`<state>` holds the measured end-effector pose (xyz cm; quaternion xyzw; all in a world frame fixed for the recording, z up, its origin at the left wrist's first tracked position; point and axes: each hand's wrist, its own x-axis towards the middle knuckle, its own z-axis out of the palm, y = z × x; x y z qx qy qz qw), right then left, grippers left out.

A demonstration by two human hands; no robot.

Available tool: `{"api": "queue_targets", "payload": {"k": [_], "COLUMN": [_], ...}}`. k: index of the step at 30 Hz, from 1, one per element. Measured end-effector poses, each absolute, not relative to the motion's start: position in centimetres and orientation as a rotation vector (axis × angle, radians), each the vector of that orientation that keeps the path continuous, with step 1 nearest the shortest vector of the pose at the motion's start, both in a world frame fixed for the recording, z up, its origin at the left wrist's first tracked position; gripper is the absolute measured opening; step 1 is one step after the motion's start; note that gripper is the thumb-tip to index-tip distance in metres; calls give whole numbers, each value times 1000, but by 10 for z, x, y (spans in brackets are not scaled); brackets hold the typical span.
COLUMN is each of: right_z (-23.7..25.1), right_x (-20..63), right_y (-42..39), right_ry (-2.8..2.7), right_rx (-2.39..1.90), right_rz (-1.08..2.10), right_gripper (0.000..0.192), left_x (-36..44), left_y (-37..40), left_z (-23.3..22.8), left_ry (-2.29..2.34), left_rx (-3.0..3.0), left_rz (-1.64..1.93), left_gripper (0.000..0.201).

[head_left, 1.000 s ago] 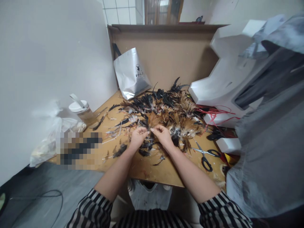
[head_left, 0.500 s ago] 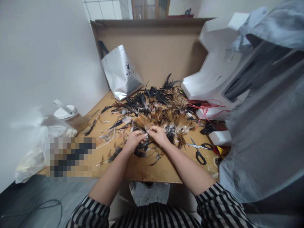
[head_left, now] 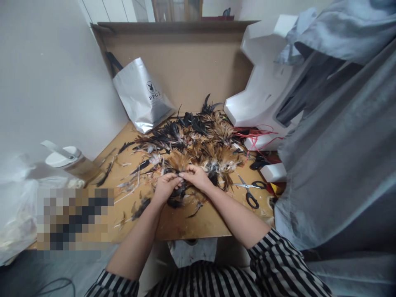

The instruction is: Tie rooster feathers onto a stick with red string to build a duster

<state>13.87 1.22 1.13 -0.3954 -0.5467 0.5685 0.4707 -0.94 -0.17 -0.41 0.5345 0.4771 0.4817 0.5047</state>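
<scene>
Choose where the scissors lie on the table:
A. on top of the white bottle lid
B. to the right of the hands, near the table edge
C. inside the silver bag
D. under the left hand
B: the scissors lie flat on the table, just right of the right hand, beside the feathers.

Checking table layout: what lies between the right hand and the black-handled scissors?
Head view: brown feathers from the pile's edge, then bare wooden tabletop, separate the right hand from the scissors.

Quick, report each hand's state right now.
Left hand: closed, pinching small brown and black feathers at the pile's near edge.
Right hand: closed, fingertips pinching the same feather tuft, meeting the left.
</scene>
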Motion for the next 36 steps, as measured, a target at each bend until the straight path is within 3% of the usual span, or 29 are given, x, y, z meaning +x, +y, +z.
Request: {"api": "queue_targets", "payload": {"k": [15,26,30,36], "right_z": [12,10,8,41], "right_x": [146,143,145,186], "right_y": [11,16,23,17], "right_ry": [-1216,-1296,-1299,-1189], "right_rx": [-742,-943,-1072,-1133], "right_rz": [1769,1533,1287,1041], "right_gripper": [27,33,33,34], "left_x": [-12,-7,-3,-11], "left_y": [-9,-4,-2,2], "left_z": [4,-3,-4,-3], "left_ry": [813,1063,1127,1186], "left_rx": [1007,1296,1239,1204], "left_rz": [937,1044,1156,1388], "left_gripper": [21,21,29,30]}}
